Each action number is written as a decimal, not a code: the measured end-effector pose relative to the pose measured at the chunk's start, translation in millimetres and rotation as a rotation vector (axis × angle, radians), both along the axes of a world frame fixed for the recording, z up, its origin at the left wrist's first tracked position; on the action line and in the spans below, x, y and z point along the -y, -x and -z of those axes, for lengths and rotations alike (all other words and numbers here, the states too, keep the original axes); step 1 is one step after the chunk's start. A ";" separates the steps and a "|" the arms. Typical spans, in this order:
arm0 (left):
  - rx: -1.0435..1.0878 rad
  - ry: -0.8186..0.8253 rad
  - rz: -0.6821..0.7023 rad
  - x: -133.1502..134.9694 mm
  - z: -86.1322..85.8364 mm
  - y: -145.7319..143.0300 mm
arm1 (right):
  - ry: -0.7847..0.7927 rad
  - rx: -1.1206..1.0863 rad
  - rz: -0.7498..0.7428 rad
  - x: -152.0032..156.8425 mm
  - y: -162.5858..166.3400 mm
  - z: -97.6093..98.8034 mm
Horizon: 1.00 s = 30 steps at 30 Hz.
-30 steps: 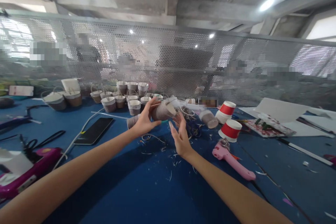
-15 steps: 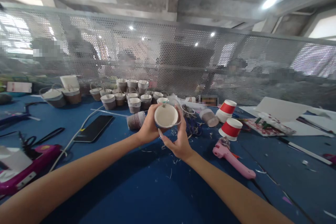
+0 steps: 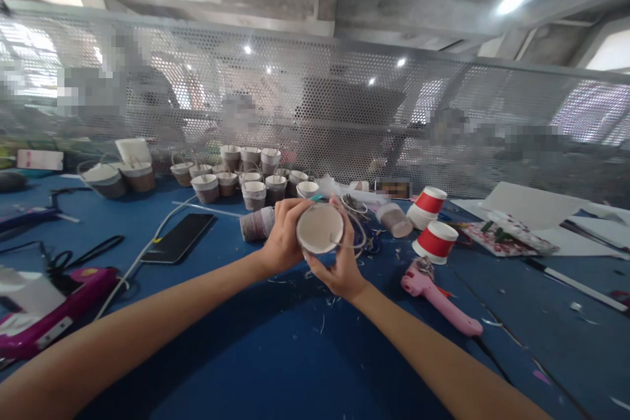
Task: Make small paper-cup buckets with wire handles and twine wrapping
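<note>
Between my two hands is a paper cup (image 3: pixel 319 230), its pale open mouth tilted toward me. A thin cord loop curves out from its right side. My left hand (image 3: pixel 284 233) is closed around the cup's left side, fingers over the top. My right hand (image 3: pixel 343 262) grips the right side, with the thumb under the rim. Just left of my left hand, a cord-wrapped cup (image 3: pixel 256 225) lies on its side. Behind my right hand is a tangle of cord (image 3: pixel 357 207), with another wrapped cup (image 3: pixel 394 220) lying beyond it.
Several small handled buckets (image 3: pixel 253 195) stand at the back left. On the right are red-and-white paper cups (image 3: pixel 436 241) and a pink glue gun (image 3: pixel 443 302). A black phone (image 3: pixel 178 238) and a magenta power strip (image 3: pixel 63 315) lie left. A perforated metal screen (image 3: pixel 344 111) bounds the table.
The cup has turned in my hands, so its cord loop now sticks out on the right. Both hands have shifted slightly to the right with it.
</note>
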<state>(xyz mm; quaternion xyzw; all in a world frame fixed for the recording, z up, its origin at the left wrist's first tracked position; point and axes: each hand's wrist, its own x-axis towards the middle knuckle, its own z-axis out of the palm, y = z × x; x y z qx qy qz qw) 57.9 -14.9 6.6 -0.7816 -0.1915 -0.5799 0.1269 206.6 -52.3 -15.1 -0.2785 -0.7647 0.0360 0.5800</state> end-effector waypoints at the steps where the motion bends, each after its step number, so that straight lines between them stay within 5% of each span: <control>1: -0.010 -0.041 -0.021 0.9 -1.2 1.0 | -0.004 0.007 -0.013 0.5 -0.2 -0.2; 6: -0.059 -0.100 0.062 -2.3 -3.5 2.8 | -0.007 0.020 -0.023 -1.2 -0.3 2.2; 11: -0.128 0.077 0.238 -13.0 9.6 1.5 | 0.067 0.013 -0.032 -11.7 -7.1 5.9; 18: -0.030 0.408 0.183 -20.4 40.9 4.5 | 0.184 0.166 -0.083 -20.6 -22.8 6.0; 30: 0.029 0.447 0.236 -22.1 47.1 3.0 | 0.181 0.157 -0.077 -20.4 -15.4 14.2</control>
